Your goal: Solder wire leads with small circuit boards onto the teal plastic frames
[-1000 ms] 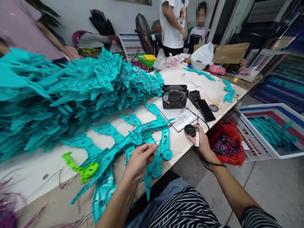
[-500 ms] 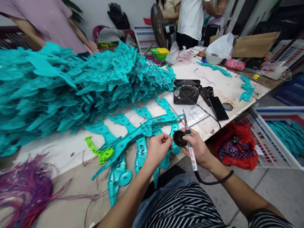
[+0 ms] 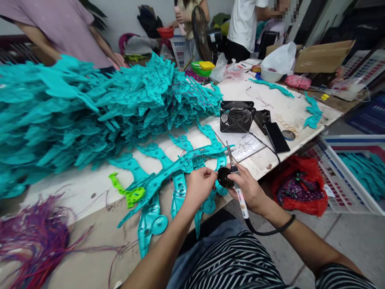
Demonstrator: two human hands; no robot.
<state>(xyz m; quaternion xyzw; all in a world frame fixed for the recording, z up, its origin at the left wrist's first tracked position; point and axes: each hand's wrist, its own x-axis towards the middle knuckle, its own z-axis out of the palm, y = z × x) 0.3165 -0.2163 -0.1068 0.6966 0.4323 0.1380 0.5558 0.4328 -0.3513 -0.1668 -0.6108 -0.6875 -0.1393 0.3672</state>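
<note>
My right hand [image 3: 249,188] is closed around the white handle of a soldering iron [image 3: 242,202], whose metal tip points up and away. The same hand also grips a small round black dish [image 3: 223,179] with dark contents too small to make out. At the dish's left rim, the fingers of my left hand [image 3: 200,186] are pinched together; what they hold is hidden. Beyond and below both hands lies a teal plastic assembly [image 3: 156,176] with rib-like pieces and thin wires. A bright green plastic piece [image 3: 134,196] rests against its left end.
A high pile of teal parts [image 3: 120,100] fills the left. Nearby are a wire bundle [image 3: 39,241], a black fan [image 3: 237,117] and a phone [image 3: 277,137]. Off the table's right edge sit a red bag [image 3: 319,200] and a white crate [image 3: 355,200]. Several people stand behind.
The soldering iron's tip has swung a little left, and the black dish has shifted slightly left and tilted. At the back, a person has moved left, with a pink bottle now visible.
</note>
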